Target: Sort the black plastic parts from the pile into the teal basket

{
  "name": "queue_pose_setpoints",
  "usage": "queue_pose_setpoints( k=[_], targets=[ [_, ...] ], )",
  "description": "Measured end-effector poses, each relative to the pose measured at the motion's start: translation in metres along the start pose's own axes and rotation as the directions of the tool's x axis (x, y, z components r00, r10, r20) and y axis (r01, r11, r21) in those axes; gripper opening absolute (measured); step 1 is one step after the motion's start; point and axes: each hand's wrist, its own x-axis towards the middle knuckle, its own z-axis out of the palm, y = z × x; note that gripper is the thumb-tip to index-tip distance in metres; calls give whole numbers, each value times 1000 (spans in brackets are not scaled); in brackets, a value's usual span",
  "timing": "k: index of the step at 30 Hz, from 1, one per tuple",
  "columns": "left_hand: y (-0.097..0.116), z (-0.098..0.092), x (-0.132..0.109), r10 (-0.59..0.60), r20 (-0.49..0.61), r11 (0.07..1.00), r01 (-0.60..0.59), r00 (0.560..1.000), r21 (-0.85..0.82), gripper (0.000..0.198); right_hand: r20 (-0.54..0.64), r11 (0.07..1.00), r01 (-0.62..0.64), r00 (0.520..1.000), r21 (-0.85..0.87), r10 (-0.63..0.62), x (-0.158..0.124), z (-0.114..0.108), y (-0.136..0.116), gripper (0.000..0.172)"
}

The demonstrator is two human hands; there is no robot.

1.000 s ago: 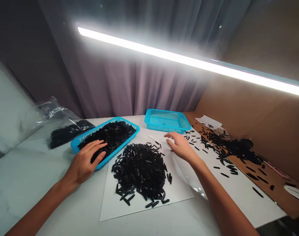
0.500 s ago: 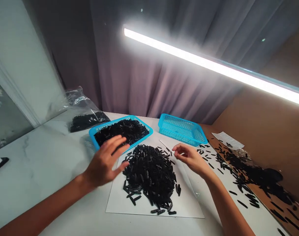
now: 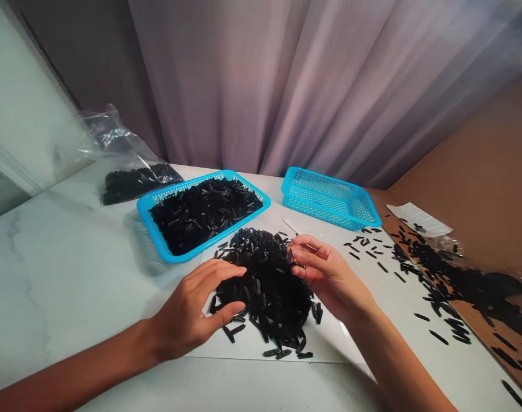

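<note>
Both hands now closer in on heap of black pieces (image 3: 265, 286): left hand (image 3: 192, 306), fingers apart, on its 8 o'clock edge; right hand (image 3: 329, 280), fingers curled together at 3 o'clock, any grip unclear.

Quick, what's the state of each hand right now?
Left hand: open, curved over the black pile, nothing visibly held.
Right hand: partly closed at the pile's edge; cannot tell whether it holds a piece.

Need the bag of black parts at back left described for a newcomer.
On the marble table, find the blue basket heaped with black pieces. Just behind it lies a clear plastic bag, black pieces at its bottom, its top crumpled upward.
</note>
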Motion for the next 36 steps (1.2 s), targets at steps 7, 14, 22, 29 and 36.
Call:
queue_pose_setpoints(
  k=[7, 14, 22, 29, 36],
  targets=[
    [43, 5, 11, -178, -142, 958, 139, 974, -251, 34, 69, 980, -93, 994, 173, 82, -32, 53, 19, 14],
    [43, -7, 18, -74, -168, 956, 22, 983, -292, 15, 92, 976, -179, 982, 126, 168, -38, 51, 26, 13],
    [41, -8, 12, -271, -118, 894, 204, 955, -400, 12, 92, 930, 106, 993, -351, -78, -41, 50, 19, 11],
    [37, -8, 12, -266, -135, 904, 198, 954, -380, 12, 130, 889, 162, 985, -428, -117, -37, 49, 20, 8],
    [32, -9, 13, -177, -177, 942, 115, 968, -315, 13, 137, 899, 128, 988, -420, -76, -38, 52, 18, 12]
  ],
)
